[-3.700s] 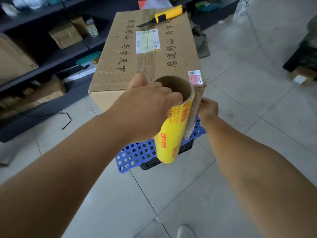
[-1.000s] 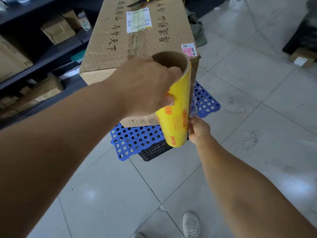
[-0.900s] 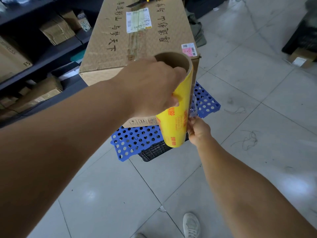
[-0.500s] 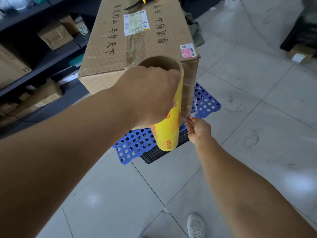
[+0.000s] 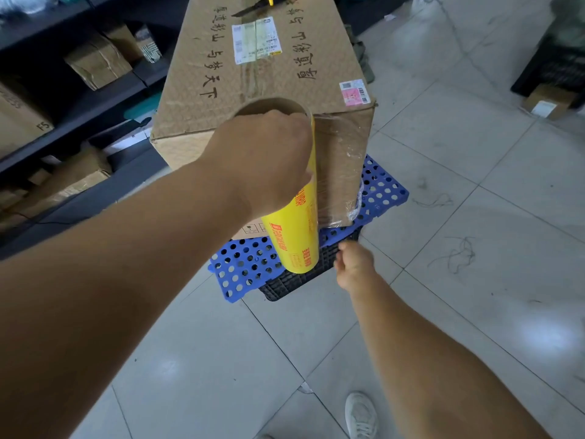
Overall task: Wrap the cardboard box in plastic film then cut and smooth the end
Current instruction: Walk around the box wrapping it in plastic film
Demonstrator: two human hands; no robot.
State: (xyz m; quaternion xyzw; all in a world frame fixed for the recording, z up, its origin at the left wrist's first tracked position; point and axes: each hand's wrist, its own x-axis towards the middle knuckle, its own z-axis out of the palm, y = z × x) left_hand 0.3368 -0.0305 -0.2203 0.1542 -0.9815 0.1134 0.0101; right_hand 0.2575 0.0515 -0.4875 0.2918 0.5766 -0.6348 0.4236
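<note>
A large cardboard box point(image 5: 253, 77) with black writing and labels stands on a blue perforated pallet point(image 5: 383, 188). My left hand point(image 5: 262, 160) grips the top of an upright yellow roll of plastic film point(image 5: 294, 239) against the box's near face. Clear film point(image 5: 338, 166) stretches from the roll across the near right corner of the box, bunched at the lower corner. My right hand point(image 5: 353, 263) hangs below that corner, apart from the film, fingers loosely curled and holding nothing. A yellow utility knife point(image 5: 262, 3) lies on the box top at the far edge.
Dark shelving point(image 5: 79, 99) with cardboard boxes runs along the left. A black crate point(image 5: 297, 280) sits under the pallet. Pale tiled floor point(image 5: 459, 248) spreads right and near me. My shoe point(image 5: 361, 416) is at the bottom. A small box point(image 5: 547, 101) lies at far right.
My left hand has carried the roll leftward, drawing film over the box's near right corner. My right hand has let go of the film end and dropped below the corner.
</note>
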